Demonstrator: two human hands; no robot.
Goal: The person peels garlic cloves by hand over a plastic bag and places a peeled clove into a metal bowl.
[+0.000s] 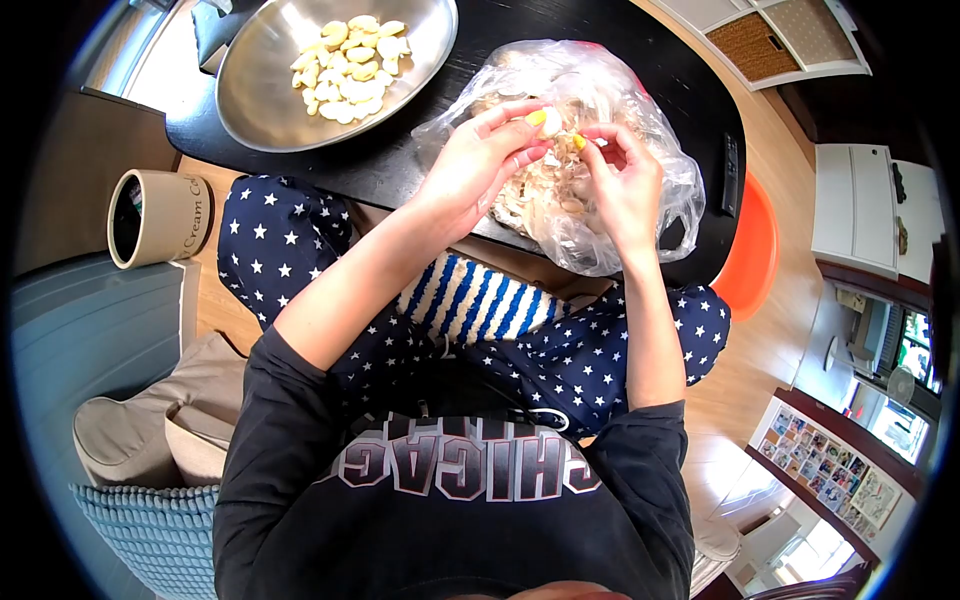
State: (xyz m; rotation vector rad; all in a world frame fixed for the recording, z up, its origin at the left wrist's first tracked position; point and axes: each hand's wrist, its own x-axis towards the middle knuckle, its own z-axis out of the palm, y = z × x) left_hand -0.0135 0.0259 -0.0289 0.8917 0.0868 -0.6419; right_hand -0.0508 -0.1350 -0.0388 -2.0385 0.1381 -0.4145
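Over an open clear plastic bag (665, 150), my left hand (480, 160) pinches a pale garlic clove (552, 122) between thumb and fingers. Close beside it, my right hand (625, 180) has its thumb and forefinger pressed together at the clove's edge, on a pale scrap that looks like garlic skin. Below both hands, the bag holds a heap of papery garlic skins (545, 195). To the left, a wide steel bowl (250, 95) contains many peeled garlic cloves (350, 70).
The bowl and bag stand on a black table (390, 165), with a dark remote control (731, 175) near its right edge. An orange seat (755, 250) shows beyond that edge. A cream bin (165, 220) stands at left. A striped cloth (480, 300) lies by my lap.
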